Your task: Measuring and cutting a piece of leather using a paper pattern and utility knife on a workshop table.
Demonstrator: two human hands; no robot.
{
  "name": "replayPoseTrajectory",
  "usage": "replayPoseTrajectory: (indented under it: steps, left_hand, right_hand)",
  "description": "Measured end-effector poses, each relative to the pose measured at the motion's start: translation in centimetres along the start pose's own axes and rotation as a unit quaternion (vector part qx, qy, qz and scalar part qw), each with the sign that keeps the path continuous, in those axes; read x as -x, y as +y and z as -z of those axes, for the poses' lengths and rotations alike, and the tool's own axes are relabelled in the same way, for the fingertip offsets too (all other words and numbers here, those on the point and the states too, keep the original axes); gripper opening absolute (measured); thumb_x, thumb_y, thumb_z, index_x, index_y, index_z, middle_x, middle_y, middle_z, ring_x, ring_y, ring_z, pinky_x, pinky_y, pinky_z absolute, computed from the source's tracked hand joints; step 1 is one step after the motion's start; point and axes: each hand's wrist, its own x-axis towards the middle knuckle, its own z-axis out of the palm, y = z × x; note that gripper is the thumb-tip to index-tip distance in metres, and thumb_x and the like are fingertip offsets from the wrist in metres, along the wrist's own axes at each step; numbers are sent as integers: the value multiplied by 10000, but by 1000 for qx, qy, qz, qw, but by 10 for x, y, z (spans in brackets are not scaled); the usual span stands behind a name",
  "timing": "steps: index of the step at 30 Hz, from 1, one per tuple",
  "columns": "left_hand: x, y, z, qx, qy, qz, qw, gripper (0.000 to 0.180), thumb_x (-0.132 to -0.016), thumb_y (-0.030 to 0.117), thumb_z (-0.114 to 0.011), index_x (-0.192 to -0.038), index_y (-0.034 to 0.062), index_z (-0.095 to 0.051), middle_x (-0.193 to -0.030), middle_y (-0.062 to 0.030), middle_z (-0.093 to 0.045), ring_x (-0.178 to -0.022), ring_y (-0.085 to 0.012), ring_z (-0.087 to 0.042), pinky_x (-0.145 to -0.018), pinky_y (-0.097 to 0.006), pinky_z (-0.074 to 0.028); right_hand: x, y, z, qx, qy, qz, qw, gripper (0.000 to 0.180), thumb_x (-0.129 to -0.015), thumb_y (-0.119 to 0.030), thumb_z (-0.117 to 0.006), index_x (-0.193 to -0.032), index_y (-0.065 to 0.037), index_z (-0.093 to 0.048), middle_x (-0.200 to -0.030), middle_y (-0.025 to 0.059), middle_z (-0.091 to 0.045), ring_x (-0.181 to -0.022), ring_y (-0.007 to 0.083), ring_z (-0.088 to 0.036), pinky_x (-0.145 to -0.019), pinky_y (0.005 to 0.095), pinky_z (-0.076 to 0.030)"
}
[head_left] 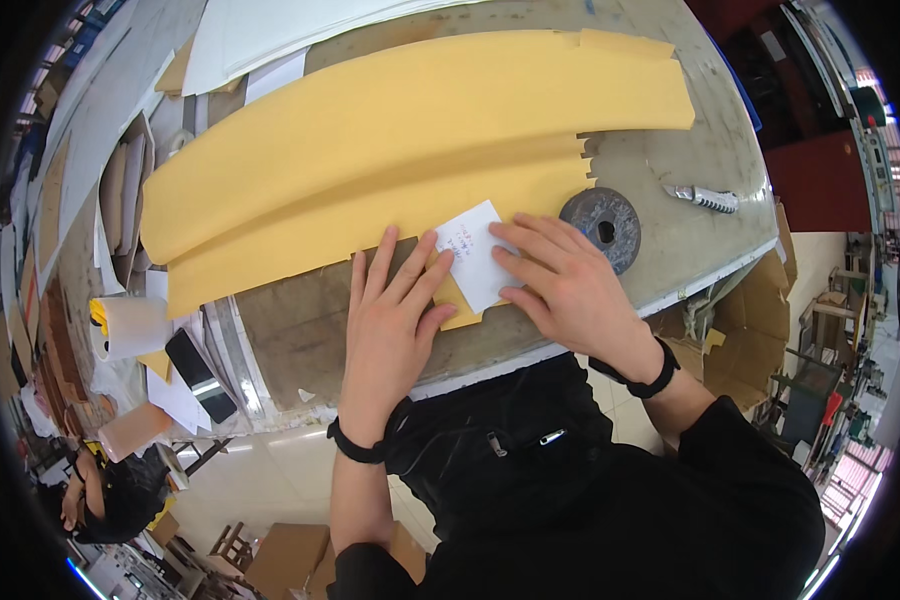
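While our left hand point(390, 310) and right hand point(560, 280) pressed flat and open on the white paper slip point(475, 255) atop yellow foam sheets point(390, 150), a round grey weight point(602, 226) sat at three o'clock, a utility knife point(708, 198) beyond it.

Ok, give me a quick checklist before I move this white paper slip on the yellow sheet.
1. Left hand flat on the yellow sheet, fingertips at the slip's edge: ok.
2. Right hand pressing the white paper slip: ok.
3. Slip lying flat, not curled: ok.
4. Round metal weight resting at the sheet's right edge, clear of the right hand: ok.
5. Utility knife lying apart on the table, out of the hands' way: ok; whether its blade is retracted: cannot tell.
6. Sheet fully flat: not ok, its far part looks bowed.
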Motion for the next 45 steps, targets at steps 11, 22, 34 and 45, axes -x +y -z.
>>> replayPoseTrajectory:
  steps: [11, 22, 34, 45]
  left_hand:
    - [44, 53, -28, 33, 57, 66, 996, 672, -1029, 247, -864, -1664, 134, -671, -1631, -151, -625, -1569, -455, -504, -1369, -699, -330]
    - [14, 7, -5, 90, 137, 41, 986, 373, -957, 20, -877, -1326, 77, -864, -1436, -93, -789, -1285, -388, -668, -1134, -499, -556]
    - [13, 0, -14, 90, 135, 51, 985, 347, -954, 74, -904, -1295, 132, -887, -1484, -35, -766, -1318, -356, -625, -1147, -503, -509]
    - [10, -1, -16, 87, 153, 59, 983, 315, -942, 95, -926, -1254, 137, -915, -1429, -21, -797, -1268, -342, -640, -1120, -479, -546]
  right_hand:
    - [-11, -8, -7, 75, -44, -4, 996, 587, -988, -218, -869, -1538, -49, -750, -1741, 28, -627, -1623, 398, -544, -1356, 570, -450]
    - [-11, -9, -6, 100, -50, 18, 994, 534, -1034, -212, -835, -1552, -97, -774, -1713, -28, -668, -1612, 363, -555, -1325, 518, -471]
    - [-5, -1, -6, 87, -31, -4, 996, 516, -1009, -253, -866, -1509, -139, -803, -1672, -29, -702, -1574, 315, -596, -1323, 527, -459]
    - [-6, 8, -5, 98, -33, 1, 995, 565, -966, -375, -883, -1494, -182, -825, -1647, -87, -724, -1552, 284, -605, -1369, 569, -398]
